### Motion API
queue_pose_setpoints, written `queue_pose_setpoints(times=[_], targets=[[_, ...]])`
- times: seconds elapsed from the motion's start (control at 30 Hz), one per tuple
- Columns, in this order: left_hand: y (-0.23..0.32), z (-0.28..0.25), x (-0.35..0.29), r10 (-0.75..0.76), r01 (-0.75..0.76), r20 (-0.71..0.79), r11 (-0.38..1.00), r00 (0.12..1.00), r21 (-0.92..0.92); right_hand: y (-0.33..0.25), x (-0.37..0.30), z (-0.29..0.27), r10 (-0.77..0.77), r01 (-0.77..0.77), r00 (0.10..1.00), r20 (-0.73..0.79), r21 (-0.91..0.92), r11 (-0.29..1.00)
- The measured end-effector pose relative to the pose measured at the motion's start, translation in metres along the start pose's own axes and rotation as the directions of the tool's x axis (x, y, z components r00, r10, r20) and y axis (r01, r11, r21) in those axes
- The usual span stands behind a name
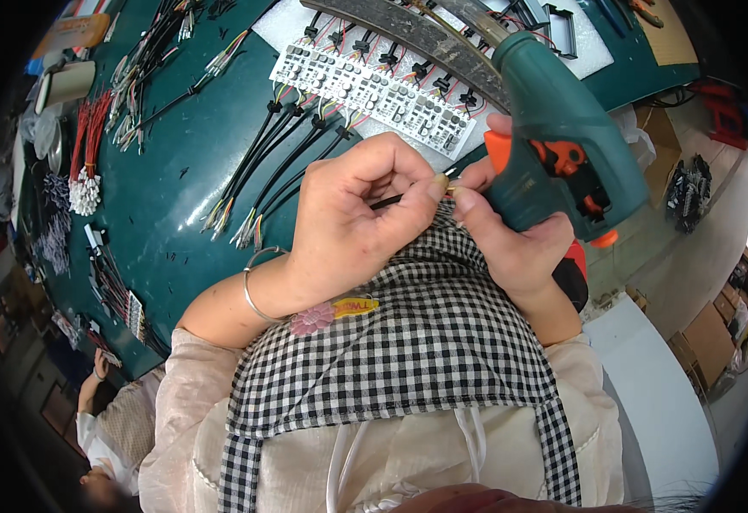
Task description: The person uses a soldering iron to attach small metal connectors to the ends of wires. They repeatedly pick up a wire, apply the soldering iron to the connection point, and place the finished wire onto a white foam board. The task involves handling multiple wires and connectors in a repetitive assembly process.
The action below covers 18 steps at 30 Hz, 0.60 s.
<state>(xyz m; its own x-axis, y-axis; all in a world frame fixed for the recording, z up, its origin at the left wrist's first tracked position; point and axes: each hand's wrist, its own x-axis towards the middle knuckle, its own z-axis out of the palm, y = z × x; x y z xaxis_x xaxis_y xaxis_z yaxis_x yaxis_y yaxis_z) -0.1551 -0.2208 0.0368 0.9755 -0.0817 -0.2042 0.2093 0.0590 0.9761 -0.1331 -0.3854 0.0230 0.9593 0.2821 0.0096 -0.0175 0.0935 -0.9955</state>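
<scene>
My left hand (361, 201) is closed, thumb and fingertips pinched on a thin black cable (386, 203). Opposite it, thumb and fingertips of my right hand (511, 235) pinch the thin coloured wire ends (452, 190) of that cable. A green gun-shaped tool (562, 128) with an orange trigger and metal nozzle overlaps the right hand; whether the hand bears it, I cannot tell. Just beyond the hands lies a white strip of circuit boards (374, 92). Black cables (258, 162) run from its near edge, their stripped wire ends fanned out on the table.
A dark curved metal bar (408, 43) crosses above the boards. On the green table (164, 184) lie bundled cables (147, 77) and red wires with white connectors (88, 154). Another person (117, 419) sits at the lower left. Cardboard boxes (706, 342) stand at right.
</scene>
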Motion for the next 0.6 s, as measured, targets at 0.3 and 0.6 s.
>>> queue_pose_setpoints(times=[0.3, 0.6], targets=[[-0.002, -0.025, 0.002, -0.128, 0.162, -0.193, 0.971, 0.973, 0.173, -0.005, -0.016, -0.033, 0.029, -0.020, 0.998, 0.055, -0.161, 0.987], [-0.023, -0.031, 0.021, 0.090, 0.103, -0.342, 0.855, 0.935, 0.509, -0.031, -0.047, -0.054, 0.194, -0.195, 0.981, 0.024, 0.110, 0.975]])
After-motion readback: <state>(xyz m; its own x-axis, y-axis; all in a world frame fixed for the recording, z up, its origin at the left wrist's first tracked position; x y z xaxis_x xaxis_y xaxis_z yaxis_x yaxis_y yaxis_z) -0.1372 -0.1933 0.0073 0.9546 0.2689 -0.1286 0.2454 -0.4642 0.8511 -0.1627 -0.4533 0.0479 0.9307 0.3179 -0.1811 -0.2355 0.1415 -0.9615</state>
